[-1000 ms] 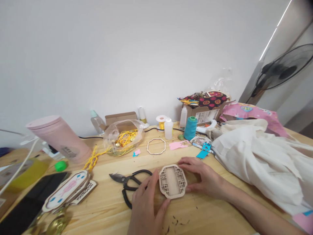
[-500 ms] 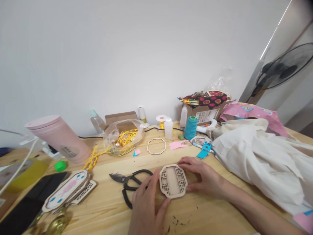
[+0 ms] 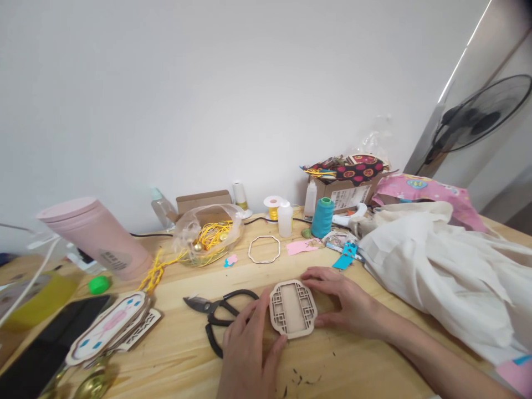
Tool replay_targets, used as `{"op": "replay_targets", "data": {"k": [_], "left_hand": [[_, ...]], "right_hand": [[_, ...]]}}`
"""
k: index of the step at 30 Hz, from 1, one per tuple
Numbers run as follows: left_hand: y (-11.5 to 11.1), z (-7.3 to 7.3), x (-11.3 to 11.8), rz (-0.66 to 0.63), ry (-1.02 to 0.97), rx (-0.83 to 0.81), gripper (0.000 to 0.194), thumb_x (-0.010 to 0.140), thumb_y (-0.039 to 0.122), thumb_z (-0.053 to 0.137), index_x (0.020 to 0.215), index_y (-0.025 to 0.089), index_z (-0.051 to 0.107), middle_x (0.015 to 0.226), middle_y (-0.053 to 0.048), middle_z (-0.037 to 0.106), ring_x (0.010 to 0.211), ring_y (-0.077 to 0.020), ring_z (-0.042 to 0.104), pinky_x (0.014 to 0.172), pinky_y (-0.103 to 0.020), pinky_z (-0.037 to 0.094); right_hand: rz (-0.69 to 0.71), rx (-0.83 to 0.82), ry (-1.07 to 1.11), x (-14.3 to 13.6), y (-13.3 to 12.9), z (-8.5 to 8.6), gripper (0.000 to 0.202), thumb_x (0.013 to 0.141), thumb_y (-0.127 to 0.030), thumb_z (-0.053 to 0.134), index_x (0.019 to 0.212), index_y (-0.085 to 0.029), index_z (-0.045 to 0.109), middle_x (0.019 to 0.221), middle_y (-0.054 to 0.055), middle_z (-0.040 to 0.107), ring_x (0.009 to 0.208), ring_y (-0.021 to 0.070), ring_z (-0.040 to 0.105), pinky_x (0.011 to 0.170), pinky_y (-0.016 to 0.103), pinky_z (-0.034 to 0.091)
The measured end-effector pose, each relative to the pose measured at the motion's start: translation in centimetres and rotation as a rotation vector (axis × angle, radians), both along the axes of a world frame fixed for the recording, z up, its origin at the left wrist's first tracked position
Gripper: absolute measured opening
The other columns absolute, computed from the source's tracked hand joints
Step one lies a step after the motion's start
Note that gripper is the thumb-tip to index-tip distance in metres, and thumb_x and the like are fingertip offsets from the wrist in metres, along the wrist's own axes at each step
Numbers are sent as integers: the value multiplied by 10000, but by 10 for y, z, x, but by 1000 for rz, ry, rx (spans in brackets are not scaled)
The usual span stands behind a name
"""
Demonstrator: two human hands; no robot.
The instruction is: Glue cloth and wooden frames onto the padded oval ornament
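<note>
A pale wooden plaque (image 3: 293, 309) with scalloped corners and cut-out lattice on both sides lies in front of me. My left hand (image 3: 251, 346) grips its left edge, with the thumb at the lower corner and the fingers along the side. From the right, my right hand (image 3: 347, 302) holds the opposite edge between thumb and fingers. Black-handled scissors (image 3: 222, 309) lie just left of the plaque, partly behind my left hand. Farther back on the table is a thin, empty wooden outline frame (image 3: 279, 252) of similar shape.
A bag of yellow cords (image 3: 214, 234), a teal thread spool (image 3: 322, 218) and small white bottles (image 3: 285, 219) stand toward the wall. White cloth (image 3: 419, 249) covers the right side. At left are a pink tumbler (image 3: 97, 238), a phone (image 3: 50, 346) and stacked wooden tags (image 3: 108, 327).
The whole view has shifted slightly. My hands keep the same hold on the plaque, which stays in place on the table.
</note>
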State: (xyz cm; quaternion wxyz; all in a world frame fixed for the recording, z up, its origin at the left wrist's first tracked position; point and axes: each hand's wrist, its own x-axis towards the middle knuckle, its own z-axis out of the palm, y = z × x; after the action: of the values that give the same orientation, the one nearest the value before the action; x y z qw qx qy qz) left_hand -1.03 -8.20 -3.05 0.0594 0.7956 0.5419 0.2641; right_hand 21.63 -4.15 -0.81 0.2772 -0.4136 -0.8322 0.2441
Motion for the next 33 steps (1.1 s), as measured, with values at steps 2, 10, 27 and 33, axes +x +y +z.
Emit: {"op": "replay_targets", "data": {"k": [2, 10, 27, 33], "left_hand": [[0, -1, -1, -6, 6, 10, 502, 792, 306, 453, 1264, 188, 331, 1225, -112, 520, 1093, -260, 483, 842, -476, 429], [0, 0, -1, -1, -30, 8, 503, 774, 317, 477, 1254, 210, 373, 1215, -99, 534, 1078, -265, 499, 832, -459, 435], [4, -6, -4, -30, 73, 55, 511, 786, 319, 458, 1264, 183, 339, 1214, -112, 535, 1076, -258, 506, 796, -447, 463], [5, -7, -6, -40, 86, 55, 506, 780, 319, 466, 1257, 182, 363, 1206, -117, 542, 1075, -259, 508, 800, -447, 461]], "right_hand": [[-4, -7, -1, 0, -1, 2, 554, 594, -335, 720, 1104, -185, 565, 1145, 104, 532, 1068, 256, 473, 912, 371, 374], [7, -10, -14, 1, -3, 4, 671, 534, -387, 740, 1138, -175, 541, 1168, 119, 508, 1084, 280, 453, 922, 401, 357], [-40, 28, -23, -5, -7, 5, 640, 535, -348, 745, 1120, -172, 554, 1142, 112, 514, 1050, 263, 470, 902, 368, 382], [-55, 34, -31, -6, -6, 5, 696, 483, -424, 758, 1101, -163, 569, 1134, 128, 526, 1035, 285, 484, 886, 401, 393]]}}
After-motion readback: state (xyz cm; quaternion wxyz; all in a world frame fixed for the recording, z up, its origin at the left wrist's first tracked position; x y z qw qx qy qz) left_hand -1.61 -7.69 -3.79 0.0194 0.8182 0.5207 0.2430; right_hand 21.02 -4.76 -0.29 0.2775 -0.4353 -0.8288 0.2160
